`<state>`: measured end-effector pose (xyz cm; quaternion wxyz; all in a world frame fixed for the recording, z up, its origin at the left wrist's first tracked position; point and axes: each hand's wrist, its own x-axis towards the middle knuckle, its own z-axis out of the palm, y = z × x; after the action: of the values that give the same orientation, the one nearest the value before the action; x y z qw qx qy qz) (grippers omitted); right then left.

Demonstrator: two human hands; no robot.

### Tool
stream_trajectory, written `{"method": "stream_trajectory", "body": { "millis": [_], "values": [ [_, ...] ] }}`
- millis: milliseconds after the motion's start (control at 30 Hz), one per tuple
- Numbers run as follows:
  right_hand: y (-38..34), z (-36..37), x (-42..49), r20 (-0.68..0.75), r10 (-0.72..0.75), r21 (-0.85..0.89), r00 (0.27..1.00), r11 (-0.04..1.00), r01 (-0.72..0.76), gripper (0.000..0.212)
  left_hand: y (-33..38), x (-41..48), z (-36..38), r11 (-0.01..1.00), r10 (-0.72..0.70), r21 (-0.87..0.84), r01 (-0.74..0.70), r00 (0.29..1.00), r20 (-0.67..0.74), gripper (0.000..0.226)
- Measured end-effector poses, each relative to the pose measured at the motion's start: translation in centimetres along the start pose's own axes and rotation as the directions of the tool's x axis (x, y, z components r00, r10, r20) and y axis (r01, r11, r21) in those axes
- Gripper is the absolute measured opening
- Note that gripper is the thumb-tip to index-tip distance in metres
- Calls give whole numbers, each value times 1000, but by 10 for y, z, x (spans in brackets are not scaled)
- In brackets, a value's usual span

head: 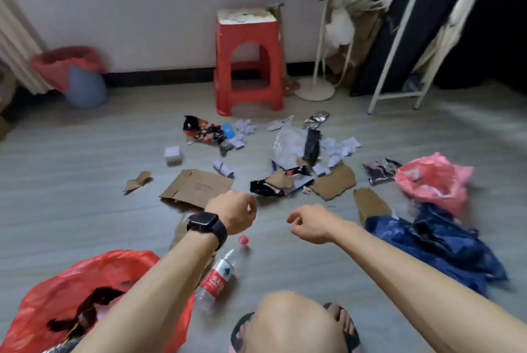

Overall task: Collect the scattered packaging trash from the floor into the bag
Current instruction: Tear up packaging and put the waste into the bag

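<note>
Your left hand (232,214), with a black smartwatch (206,225) on its wrist, hangs over the near edge of a flat brown cardboard sheet (196,187). Its fingers are folded under and out of sight, so you cannot tell whether it grasps anything. Your right hand (309,222) hovers just beside it, fingers loosely curled and holding nothing.

The crumpled red plastic bag (85,295) lies open on the grey floor (71,210) under your left forearm, with a dark wrapper showing inside. Just right of it a clear plastic bottle with a red label (216,278) lies on its side, and its small red cap (243,240) sits apart, near the neck.

The trash spreads ahead of your hands:
- a small torn cardboard scrap (138,181) and a little white box (173,155) to the left;
- a red-and-black snack wrapper (204,131) farther back;
- a black-and-red wrapper (268,187) beside a ragged cardboard piece (335,182);
- crumpled white paper (339,148) behind those;
- a dark foil packet (379,171) touching a pink plastic bag (433,181) on the right;
- a dark blue plastic bag (445,244) nearer you, next to a cardboard strip (370,204).

A red plastic stool (248,64) stands at the white wall, and a blue bin with a red liner (82,78) is well to its left.
</note>
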<state>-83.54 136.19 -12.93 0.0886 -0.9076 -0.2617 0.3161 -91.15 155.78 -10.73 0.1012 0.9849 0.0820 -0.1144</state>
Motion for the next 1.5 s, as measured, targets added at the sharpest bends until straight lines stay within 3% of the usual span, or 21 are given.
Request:
{"method": "stream_trajectory", "body": {
  "millis": [167,367,533,633,867,967,1067,1100,1167,1267,1333,1400,1500],
  "values": [
    [143,-58,-49,-100,347,-160,933,919,-359,37,126,73,-8,962,271,27,-272,962,25,17],
    [286,-51,-82,-133,544,92,829,839,-536,45,248,130,28,898,424,78,-433,899,108,26],
    [362,4,-70,-74,627,232,776,767,-598,69,296,168,98,896,395,103,-431,882,259,29],
    [384,36,-50,-28,652,240,757,740,-628,86,293,185,153,935,319,32,-353,876,362,37],
    [418,74,8,-25,680,27,733,734,-679,131,244,185,266,993,99,4,-120,842,531,56],
    [421,94,21,-102,679,-56,727,726,-686,115,217,164,293,993,80,24,-114,820,567,61],
    [412,105,24,-165,628,-152,761,746,-648,55,202,157,297,990,89,34,-140,782,616,64],
    [406,105,24,-152,630,-135,762,750,-647,36,200,159,293,993,85,9,-117,770,632,58],
    [383,94,23,-128,634,6,762,769,-639,19,193,160,273,1000,29,-21,-20,764,644,52],
    [344,62,25,-162,600,275,784,790,-548,8,191,163,222,995,0,-77,57,806,592,48],
    [311,34,28,-213,554,438,805,790,-429,14,193,161,179,971,21,-213,108,850,526,53],
    [269,2,25,-280,506,595,816,759,-266,24,191,149,121,893,29,-412,178,893,449,72],
    [210,-44,22,-328,448,772,832,635,-38,21,190,130,34,757,124,-640,131,933,337,90]
  ]
}}
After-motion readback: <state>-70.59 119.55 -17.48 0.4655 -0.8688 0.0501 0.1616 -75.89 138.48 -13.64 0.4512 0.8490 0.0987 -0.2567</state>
